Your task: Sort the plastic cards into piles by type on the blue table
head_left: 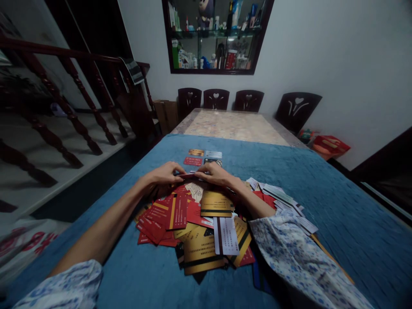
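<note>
Both my hands hold one thin red card (186, 175) by its two ends, just above the far side of a card pile. My left hand (167, 174) pinches its left end, and my right hand (214, 173) grips the right end. Below them spreads a heap of red cards (160, 214), gold cards (202, 249) and a white striped card (226, 236). Beyond my hands lie an orange-gold card (196, 152), a pale card (213, 154), a red card (192, 161) and a dark patterned card (213, 162), the last partly hidden by my right hand.
A blue cloth (144, 274) covers the near table; bare marbled tabletop (225, 124) shows behind. More white cards (283, 197) lie right of my right forearm. Dark chairs (216, 99) line the far end, a railing (71, 94) stands left, and a red bag (331, 146) sits at right.
</note>
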A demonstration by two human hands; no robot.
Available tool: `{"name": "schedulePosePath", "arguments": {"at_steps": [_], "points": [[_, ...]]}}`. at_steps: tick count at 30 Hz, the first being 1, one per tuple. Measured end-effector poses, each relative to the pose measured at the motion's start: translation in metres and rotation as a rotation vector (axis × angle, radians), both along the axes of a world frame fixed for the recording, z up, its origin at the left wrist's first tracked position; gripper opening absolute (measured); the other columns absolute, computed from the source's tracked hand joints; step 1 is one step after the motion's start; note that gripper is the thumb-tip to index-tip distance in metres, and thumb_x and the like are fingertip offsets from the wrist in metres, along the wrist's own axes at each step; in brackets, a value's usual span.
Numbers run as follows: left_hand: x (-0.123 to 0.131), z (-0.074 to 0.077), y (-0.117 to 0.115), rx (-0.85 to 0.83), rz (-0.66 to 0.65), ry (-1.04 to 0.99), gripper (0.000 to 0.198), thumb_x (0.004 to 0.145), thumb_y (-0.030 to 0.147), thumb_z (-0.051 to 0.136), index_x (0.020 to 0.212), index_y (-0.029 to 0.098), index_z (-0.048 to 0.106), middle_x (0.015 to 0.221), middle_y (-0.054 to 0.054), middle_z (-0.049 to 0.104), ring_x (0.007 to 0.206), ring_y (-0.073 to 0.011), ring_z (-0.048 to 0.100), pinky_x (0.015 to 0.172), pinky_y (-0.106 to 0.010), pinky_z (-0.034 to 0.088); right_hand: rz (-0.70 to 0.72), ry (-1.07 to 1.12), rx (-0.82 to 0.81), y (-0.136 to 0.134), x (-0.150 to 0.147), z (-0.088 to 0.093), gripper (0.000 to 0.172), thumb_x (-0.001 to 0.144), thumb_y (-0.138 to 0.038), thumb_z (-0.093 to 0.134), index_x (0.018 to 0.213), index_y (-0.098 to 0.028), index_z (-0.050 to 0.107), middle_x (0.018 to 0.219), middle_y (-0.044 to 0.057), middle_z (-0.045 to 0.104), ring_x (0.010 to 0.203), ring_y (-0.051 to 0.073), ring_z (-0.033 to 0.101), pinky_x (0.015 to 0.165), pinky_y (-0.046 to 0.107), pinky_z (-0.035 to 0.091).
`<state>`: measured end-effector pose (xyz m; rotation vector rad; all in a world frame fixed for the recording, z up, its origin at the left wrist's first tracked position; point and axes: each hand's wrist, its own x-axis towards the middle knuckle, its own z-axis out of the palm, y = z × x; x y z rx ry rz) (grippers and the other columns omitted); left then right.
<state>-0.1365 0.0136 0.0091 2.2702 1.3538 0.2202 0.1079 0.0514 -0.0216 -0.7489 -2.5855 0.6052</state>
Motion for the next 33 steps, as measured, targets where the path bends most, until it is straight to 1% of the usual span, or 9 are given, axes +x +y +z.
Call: {"name": "schedulePosePath", "arguments": {"at_steps": [4, 9, 13, 18, 23, 26, 28, 33], "points": [[-0.004, -0.001, 0.002, -0.006, 0.000, -0.029, 0.034, 0.071, 0.028, 0.057, 0.094, 0.017, 0.079, 0.082, -0.003, 0.074, 0.083, -0.0222, 0.066, 0.074, -0.027, 0.052, -0.027, 0.011, 0.044, 0.004, -0.002, -0.006, 0.041, 0.101, -0.039, 0.049, 0.082, -0.012, 0.073, 0.068, 0.001, 0.062, 0.064, 0.011, 0.048, 0.063, 0.023, 0.031], [-0.008, -0.003, 0.004, 0.043, -0.033, -0.049, 0.029, 0.067, 0.025, 0.053, 0.082, 0.017, 0.076, 0.084, -0.004, 0.073, 0.087, -0.0229, 0.065, 0.080, -0.029, 0.053, -0.040, -0.016, 0.097, 0.006, -0.003, -0.009, 0.030, 0.099, -0.029, 0.052, 0.080, -0.014, 0.070, 0.071, 0.003, 0.063, 0.065, 0.011, 0.047, 0.064, 0.022, 0.029], [-0.006, -0.002, 0.004, 0.071, -0.029, -0.026, 0.027, 0.065, 0.023, 0.051, 0.076, 0.017, 0.074, 0.083, -0.003, 0.073, 0.086, -0.0219, 0.064, 0.082, -0.029, 0.052, -0.052, -0.026, 0.114, 0.006, -0.003, -0.009, 0.023, 0.095, -0.021, 0.052, 0.084, -0.014, 0.070, 0.078, 0.005, 0.068, 0.069, 0.013, 0.052, 0.065, 0.023, 0.031], [-0.008, -0.002, 0.004, 0.071, -0.013, -0.021, 0.027, 0.066, 0.025, 0.053, 0.080, 0.016, 0.075, 0.089, -0.004, 0.075, 0.090, -0.0231, 0.065, 0.084, -0.030, 0.052, -0.062, -0.021, 0.118, 0.004, -0.003, -0.008, 0.014, 0.089, -0.013, 0.057, 0.088, -0.016, 0.070, 0.083, 0.006, 0.071, 0.074, 0.016, 0.057, 0.068, 0.024, 0.033], [-0.007, -0.001, 0.003, 0.106, -0.007, -0.042, 0.034, 0.072, 0.029, 0.055, 0.093, 0.015, 0.078, 0.096, -0.005, 0.075, 0.091, -0.0227, 0.065, 0.088, -0.031, 0.051, -0.084, -0.037, 0.141, 0.001, -0.002, -0.007, 0.016, 0.087, -0.011, 0.057, 0.092, -0.017, 0.071, 0.087, 0.007, 0.072, 0.077, 0.016, 0.059, 0.069, 0.024, 0.034], [-0.002, -0.002, 0.002, 0.148, 0.003, -0.061, 0.038, 0.078, 0.034, 0.055, 0.102, 0.014, 0.078, 0.102, -0.006, 0.076, 0.096, -0.0233, 0.065, 0.091, -0.032, 0.050, -0.100, -0.046, 0.146, 0.000, -0.003, -0.007, 0.017, 0.085, -0.010, 0.058, 0.093, -0.017, 0.071, 0.089, 0.007, 0.073, 0.079, 0.017, 0.060, 0.070, 0.024, 0.035], [0.002, -0.004, 0.002, 0.191, 0.020, -0.074, 0.038, 0.081, 0.034, 0.055, 0.105, 0.015, 0.078, 0.104, -0.007, 0.075, 0.096, -0.0228, 0.065, 0.091, -0.031, 0.050, -0.108, -0.039, 0.152, -0.001, -0.003, -0.007, 0.017, 0.084, -0.010, 0.058, 0.092, -0.017, 0.071, 0.089, 0.007, 0.073, 0.080, 0.017, 0.060, 0.071, 0.024, 0.036], [0.013, -0.012, 0.004, 0.296, 0.038, -0.064, 0.031, 0.086, 0.030, 0.055, 0.099, 0.016, 0.079, 0.094, -0.005, 0.075, 0.088, -0.0190, 0.063, 0.087, -0.029, 0.049, -0.121, 0.034, 0.171, -0.002, -0.002, -0.008, 0.016, 0.086, -0.013, 0.060, 0.095, -0.017, 0.072, 0.088, 0.007, 0.072, 0.081, 0.017, 0.060, 0.073, 0.025, 0.038]]}}
